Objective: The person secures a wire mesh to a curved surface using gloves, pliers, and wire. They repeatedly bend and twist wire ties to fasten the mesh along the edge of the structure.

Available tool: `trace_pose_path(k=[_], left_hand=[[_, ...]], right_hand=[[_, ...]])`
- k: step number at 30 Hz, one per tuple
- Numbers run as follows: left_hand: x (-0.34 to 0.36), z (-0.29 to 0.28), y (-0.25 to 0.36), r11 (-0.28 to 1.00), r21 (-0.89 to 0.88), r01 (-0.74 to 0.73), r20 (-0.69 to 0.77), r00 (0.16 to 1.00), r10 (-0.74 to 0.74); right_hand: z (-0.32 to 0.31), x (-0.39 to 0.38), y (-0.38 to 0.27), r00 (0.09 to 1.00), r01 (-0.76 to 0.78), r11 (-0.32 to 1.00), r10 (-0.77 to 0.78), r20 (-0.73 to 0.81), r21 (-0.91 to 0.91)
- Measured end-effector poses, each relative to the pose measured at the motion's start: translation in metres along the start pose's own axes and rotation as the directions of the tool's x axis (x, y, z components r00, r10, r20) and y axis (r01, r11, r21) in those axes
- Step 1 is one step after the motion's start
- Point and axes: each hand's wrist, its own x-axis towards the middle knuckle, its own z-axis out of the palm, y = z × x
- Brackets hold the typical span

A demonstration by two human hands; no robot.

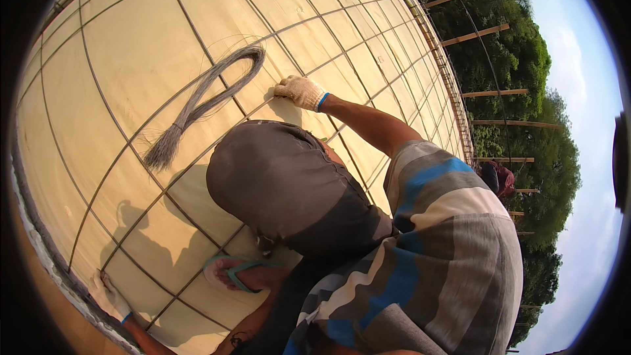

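Observation:
My right hand, in a knit glove with a blue cuff, is closed on a thin steel reinforcing bar just beyond my raised knee. At the lower left, my gloved left hand has its fingers at the near end of what looks like the same bar. That bar crosses others in a mesh laid over pale yellowish panels. A looped bundle of grey tie wire, with frayed ends, rests on the mesh left of my right hand. My foot in a green-strapped flip-flop stands between the bars.
A grey edge runs along the left, with a brown surface beyond it. Along the right side goes a narrow cage of bars. Wooden stakes stick out past it before trees. Someone in a dark red head covering is partly visible there.

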Motion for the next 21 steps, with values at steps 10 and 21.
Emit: trace_pose_path(k=[10,21], left_hand=[[-0.005,-0.005,-0.007,0.998,-0.036,-0.042,0.012,0.999,0.043],[-0.015,0.002,-0.02,0.999,-0.034,-0.028,-0.031,0.999,0.027]], right_hand=[[0.003,-0.049,-0.024,0.999,-0.05,0.992,0.051,0.008,-0.113],[0.007,-0.077,-0.026,1.0,-0.017,0.989,0.014,-0.02,-0.15]])
